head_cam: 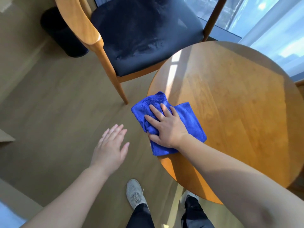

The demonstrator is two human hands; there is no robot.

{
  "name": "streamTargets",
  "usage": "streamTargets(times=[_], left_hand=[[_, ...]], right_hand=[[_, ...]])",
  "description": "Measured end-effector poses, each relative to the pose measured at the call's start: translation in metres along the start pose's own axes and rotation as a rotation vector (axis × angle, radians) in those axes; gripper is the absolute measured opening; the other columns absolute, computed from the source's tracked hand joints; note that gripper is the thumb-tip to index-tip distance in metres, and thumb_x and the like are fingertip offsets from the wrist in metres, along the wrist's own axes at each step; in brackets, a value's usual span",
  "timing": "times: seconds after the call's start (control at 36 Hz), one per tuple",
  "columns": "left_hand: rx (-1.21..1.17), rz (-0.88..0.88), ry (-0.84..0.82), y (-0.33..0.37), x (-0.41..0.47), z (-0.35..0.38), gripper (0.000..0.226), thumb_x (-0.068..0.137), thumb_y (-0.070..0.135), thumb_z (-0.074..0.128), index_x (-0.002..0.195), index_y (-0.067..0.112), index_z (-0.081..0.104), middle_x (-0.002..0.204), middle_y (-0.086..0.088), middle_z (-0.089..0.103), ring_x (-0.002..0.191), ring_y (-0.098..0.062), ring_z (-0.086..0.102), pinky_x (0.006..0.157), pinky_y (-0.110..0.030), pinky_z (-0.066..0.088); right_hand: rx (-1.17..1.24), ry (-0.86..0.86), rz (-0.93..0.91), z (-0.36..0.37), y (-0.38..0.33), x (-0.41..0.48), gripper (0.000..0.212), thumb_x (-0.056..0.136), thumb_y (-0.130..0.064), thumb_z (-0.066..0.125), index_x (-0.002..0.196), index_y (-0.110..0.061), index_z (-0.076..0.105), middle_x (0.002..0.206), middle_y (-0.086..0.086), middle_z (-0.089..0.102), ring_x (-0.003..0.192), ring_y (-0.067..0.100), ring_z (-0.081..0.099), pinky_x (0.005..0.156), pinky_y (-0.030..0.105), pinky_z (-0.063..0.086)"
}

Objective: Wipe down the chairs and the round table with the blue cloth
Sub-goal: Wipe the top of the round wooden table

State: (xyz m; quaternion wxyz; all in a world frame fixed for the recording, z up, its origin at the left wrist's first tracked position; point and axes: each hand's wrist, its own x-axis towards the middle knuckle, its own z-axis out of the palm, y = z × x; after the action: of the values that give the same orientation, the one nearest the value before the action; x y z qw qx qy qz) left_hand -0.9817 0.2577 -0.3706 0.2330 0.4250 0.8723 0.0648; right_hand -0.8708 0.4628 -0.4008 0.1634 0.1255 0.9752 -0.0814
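Pressed blue cloth (192, 120) on round surface (233, 102) near-left edge, right hand (167, 128) fingers (164, 110) straight; left hand (109, 146) empty, fingers spread. Probably needed far-right sweep next.

You work in bright daylight entering through the window (271, 30) at upper right, which is overexposed. A glare band crosses the round table (238, 112) near its left rim; its far edge lies in shade. The left hand (111, 145) and the dark bin (62, 33) appear soft. Straight lines bow toward the frame edges.
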Motion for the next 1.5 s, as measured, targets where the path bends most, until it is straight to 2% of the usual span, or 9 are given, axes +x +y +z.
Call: streamTargets(times=[0.17,0.25,0.33,0.47,0.64,0.86,1.11,1.33,1.5], left_hand=[[0.003,0.002,-0.002,-0.001,0.009,-0.005,0.057,0.086,0.042,0.034,0.121,0.006,0.06,0.134,-0.009,0.054,0.128,-0.024,0.047,0.11,-0.03,0.018],[0.012,0.007,0.003,0.005,0.016,-0.006,0.058,0.086,0.043,0.034,0.124,0.007,0.059,0.137,-0.007,0.052,0.131,-0.022,0.043,0.111,-0.029,0.016],[0.02,0.034,0.051,0.018,0.03,-0.008,0.048,0.092,0.037,0.045,0.13,0.01,0.054,0.143,-0.003,0.046,0.137,-0.017,0.034,0.115,-0.029,0.014],[0.045,0.07,0.078,0.056,0.061,-0.009,0.049,0.094,0.032,0.051,0.138,0.012,0.045,0.15,-0.002,0.036,0.142,-0.014,0.023,0.118,-0.031,0.009],[0.049,0.025,-0.008,0.104,0.095,-0.003,0.066,0.096,0.044,0.039,0.15,0.019,0.012,0.159,0.003,0.001,0.145,-0.011,-0.003,0.114,-0.024,-0.008],[0.129,0.109,-0.152,0.116,0.149,-0.013,0.109,0.078,0.069,0.053,0.149,0.02,-0.014,0.155,0.002,-0.024,0.142,-0.012,-0.019,0.113,-0.028,-0.01],[0.113,0.132,-0.259,0.131,0.193,-0.023,0.134,0.062,0.057,0.078,0.148,0.017,-0.016,0.155,-0.002,-0.023,0.143,-0.016,-0.017,0.116,-0.031,-0.003],[0.211,0.073,-0.344,0.143,0.199,-0.024,0.13,0.065,0.054,0.078,0.148,0.011,-0.013,0.154,-0.008,-0.025,0.143,-0.024,-0.015,0.117,-0.038,0.0],[0.228,0.045,-0.381,0.152,0.197,-0.029,0.13,0.065,0.051,0.079,0.148,0.008,-0.012,0.155,-0.01,-0.022,0.144,-0.026,-0.012,0.117,-0.039,0.002]], right_hand=[[0.064,0.035,-0.004,-0.019,0.021,0.03,0.067,0.08,-0.06,0.034,0.133,-0.027,0.057,0.149,0.007,0.044,0.131,0.043,0.042,0.104,0.06,0.032],[0.023,0.063,0.042,-0.026,0.037,0.046,0.072,0.08,-0.062,0.026,0.143,-0.031,0.044,0.157,0.004,0.029,0.14,0.039,0.027,0.112,0.057,0.022],[-0.004,0.105,0.104,-0.031,0.061,0.063,0.068,0.086,-0.062,0.032,0.149,-0.036,0.03,0.161,-0.001,0.015,0.144,0.034,0.015,0.114,0.053,0.016],[0.015,0.135,0.153,-0.041,0.116,0.082,0.065,0.089,-0.062,0.035,0.148,-0.037,0.029,0.161,-0.003,0.014,0.145,0.032,0.015,0.114,0.053,0.015],[0.026,0.136,0.107,-0.046,0.155,0.086,0.065,0.088,-0.063,0.033,0.147,-0.036,0.032,0.161,0.0,0.017,0.144,0.034,0.015,0.114,0.054,0.015],[0.035,0.129,0.086,-0.057,0.177,0.102,0.066,0.088,-0.063,0.034,0.147,-0.036,0.032,0.161,0.001,0.016,0.144,0.035,0.015,0.114,0.055,0.015],[0.079,0.163,0.177,-0.062,0.196,0.116,0.065,0.087,-0.063,0.036,0.146,-0.037,0.035,0.16,-0.001,0.019,0.144,0.034,0.016,0.115,0.054,0.015],[0.102,0.208,0.357,-0.071,0.234,0.131,0.06,0.087,-0.062,0.036,0.143,-0.037,0.038,0.16,-0.002,0.02,0.143,0.034,0.019,0.112,0.052,0.016],[0.125,0.177,0.43,-0.062,0.22,0.103,0.065,0.081,-0.062,0.027,0.137,-0.033,0.045,0.157,0.001,0.028,0.138,0.036,0.028,0.11,0.054,0.022]])
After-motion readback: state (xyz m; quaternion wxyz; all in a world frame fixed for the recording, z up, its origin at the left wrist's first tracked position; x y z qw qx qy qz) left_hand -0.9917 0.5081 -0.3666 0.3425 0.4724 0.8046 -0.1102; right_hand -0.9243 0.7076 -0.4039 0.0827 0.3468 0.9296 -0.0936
